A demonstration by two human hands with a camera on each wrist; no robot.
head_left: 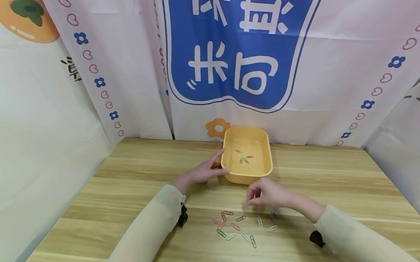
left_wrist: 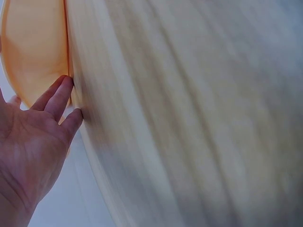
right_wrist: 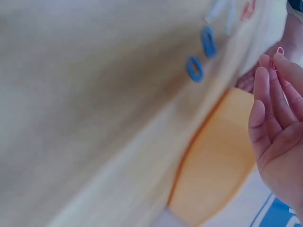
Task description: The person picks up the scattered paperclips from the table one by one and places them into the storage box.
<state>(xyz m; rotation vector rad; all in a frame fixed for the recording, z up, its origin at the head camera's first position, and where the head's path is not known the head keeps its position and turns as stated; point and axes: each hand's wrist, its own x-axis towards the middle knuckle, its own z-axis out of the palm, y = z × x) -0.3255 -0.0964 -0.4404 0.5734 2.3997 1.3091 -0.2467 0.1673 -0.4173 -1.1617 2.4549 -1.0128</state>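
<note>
My left hand (head_left: 207, 171) rests against the left side of a yellow plastic bin (head_left: 247, 179), its fingers fairly straight. In the left wrist view, the fingertips (left_wrist: 68, 81) touch the bin's wall near the tabletop. My right hand (head_left: 269, 193) is in front of the bin, above the table. Between its thumb and fingertip it pinches a pinkish-red paper clip (right_wrist: 280, 50), seen in the right wrist view. Several paper clips lie inside the bin, among them a green one (head_left: 241, 160). Nearer me, loose clips are scattered, including a pink one (head_left: 235, 226) and a white one (head_left: 231, 236).
The wood-grain table (head_left: 151, 163) carries the bin near its back edge, against a hanging printed cloth (head_left: 196, 118). Blue clips (right_wrist: 208, 41) lie to the right of the scattered group. White cloth also hangs at both sides.
</note>
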